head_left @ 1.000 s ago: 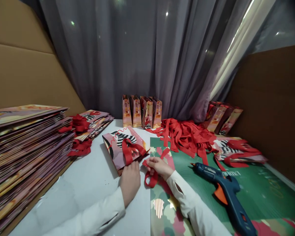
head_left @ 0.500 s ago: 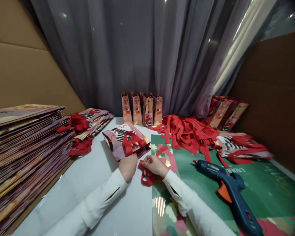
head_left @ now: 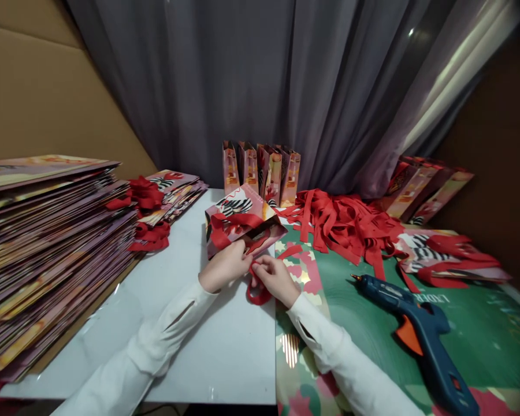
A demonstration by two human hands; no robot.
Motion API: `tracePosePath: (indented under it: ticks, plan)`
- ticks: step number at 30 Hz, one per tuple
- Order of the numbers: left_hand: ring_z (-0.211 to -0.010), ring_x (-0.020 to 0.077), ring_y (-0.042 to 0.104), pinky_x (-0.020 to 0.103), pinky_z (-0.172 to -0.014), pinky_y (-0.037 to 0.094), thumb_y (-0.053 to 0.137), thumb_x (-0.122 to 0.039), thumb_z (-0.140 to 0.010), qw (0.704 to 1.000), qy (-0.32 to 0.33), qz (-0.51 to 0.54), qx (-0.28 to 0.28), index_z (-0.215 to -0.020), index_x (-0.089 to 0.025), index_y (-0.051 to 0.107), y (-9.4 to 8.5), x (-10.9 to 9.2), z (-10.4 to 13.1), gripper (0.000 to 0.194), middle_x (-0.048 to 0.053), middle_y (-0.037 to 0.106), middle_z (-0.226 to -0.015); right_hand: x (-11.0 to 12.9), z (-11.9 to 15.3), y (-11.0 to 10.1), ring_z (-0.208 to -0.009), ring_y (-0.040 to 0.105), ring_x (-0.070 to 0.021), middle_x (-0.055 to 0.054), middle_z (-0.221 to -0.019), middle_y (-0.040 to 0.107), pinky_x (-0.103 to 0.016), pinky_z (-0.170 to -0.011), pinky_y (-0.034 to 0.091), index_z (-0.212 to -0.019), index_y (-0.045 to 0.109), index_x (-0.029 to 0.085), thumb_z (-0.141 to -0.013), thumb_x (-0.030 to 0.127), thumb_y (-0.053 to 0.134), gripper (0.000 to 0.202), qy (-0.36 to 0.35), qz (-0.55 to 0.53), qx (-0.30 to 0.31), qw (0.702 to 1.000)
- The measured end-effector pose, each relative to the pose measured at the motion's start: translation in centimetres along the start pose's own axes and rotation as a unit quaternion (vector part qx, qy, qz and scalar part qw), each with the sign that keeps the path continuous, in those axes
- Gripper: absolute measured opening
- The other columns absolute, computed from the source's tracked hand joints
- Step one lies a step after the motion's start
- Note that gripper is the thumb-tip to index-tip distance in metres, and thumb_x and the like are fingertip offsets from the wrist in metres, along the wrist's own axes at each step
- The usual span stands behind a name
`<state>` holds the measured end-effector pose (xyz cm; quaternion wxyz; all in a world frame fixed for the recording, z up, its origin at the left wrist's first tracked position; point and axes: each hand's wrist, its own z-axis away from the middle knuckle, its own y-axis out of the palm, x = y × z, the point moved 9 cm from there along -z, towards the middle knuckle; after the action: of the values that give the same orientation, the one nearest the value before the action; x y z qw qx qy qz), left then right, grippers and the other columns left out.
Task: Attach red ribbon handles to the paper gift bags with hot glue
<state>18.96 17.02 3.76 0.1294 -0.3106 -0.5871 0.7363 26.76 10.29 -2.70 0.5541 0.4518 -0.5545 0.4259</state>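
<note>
A small paper bag with a zebra-stripe print lies tilted at the middle of the table, its open mouth facing right and towards me. One red ribbon loop lies across its upper face. My left hand is closed on the bag's near edge, its fingertips partly hidden. Just right of it, my right hand pinches a red ribbon that hangs in a loop below the fingers. Both hands' fingertips nearly meet beside the bag's mouth.
Tall stacks of flat bags fill the left side. Several upright bags stand by the curtain. Behind my right hand lies a heap of red ribbons. A blue glue gun rests on the green sheet at right.
The paper bag has been turned and tipped up, so more of its mouth shows. My right hand has brought the ribbon up closer to the bag and my left hand. The head view shifted slightly.
</note>
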Motion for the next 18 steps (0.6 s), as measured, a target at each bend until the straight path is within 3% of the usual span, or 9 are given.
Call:
tracePosePath:
  ticks: [4, 9, 18]
  plan:
    - [-0.095, 0.0233, 0.065, 0.027, -0.075, 0.045, 0.043, -0.014, -0.086, 1.0, 0.012, 0.025, -0.005, -0.108, -0.015, 0.057, -0.1, 0.2, -0.2, 0.027, 0.012, 0.067, -0.102, 0.2, 0.3, 0.0, -0.041, 0.052, -0.0094, 0.005, -0.05, 0.059, -0.02, -0.044, 0.04, -0.076, 0.053, 0.02, -0.08, 0.037, 0.054, 0.018, 0.009, 0.007, -0.006, 1.0]
    - [-0.096, 0.0222, 0.064, 0.026, -0.077, 0.044, 0.043, -0.01, -0.083, 0.999, 0.021, 0.04, -0.01, -0.112, -0.014, 0.057, -0.2, 0.2, -0.2, 0.032, 0.011, 0.067, -0.104, 1.0, 0.4, 0.1, -0.042, 0.052, -0.0096, 0.005, -0.05, 0.059, -0.02, -0.046, 0.041, -0.078, 0.055, 0.02, -0.08, 0.037, 0.055, 0.017, -0.005, 0.007, -0.007, 1.0]
    - [-0.079, 0.0202, 0.06, 0.025, -0.063, 0.039, 0.045, -0.012, -0.083, 1.0, 0.01, 0.023, -0.012, -0.097, -0.015, 0.056, -0.2, 0.2, 0.2, 0.019, 0.006, 0.063, -0.087, 1.4, 0.6, 0.2, -0.046, 0.054, -0.0109, 0.004, -0.049, 0.058, -0.021, -0.047, 0.043, -0.076, 0.055, 0.02, -0.079, 0.034, 0.055, 0.014, -0.003, 0.011, 0.0, 1.0]
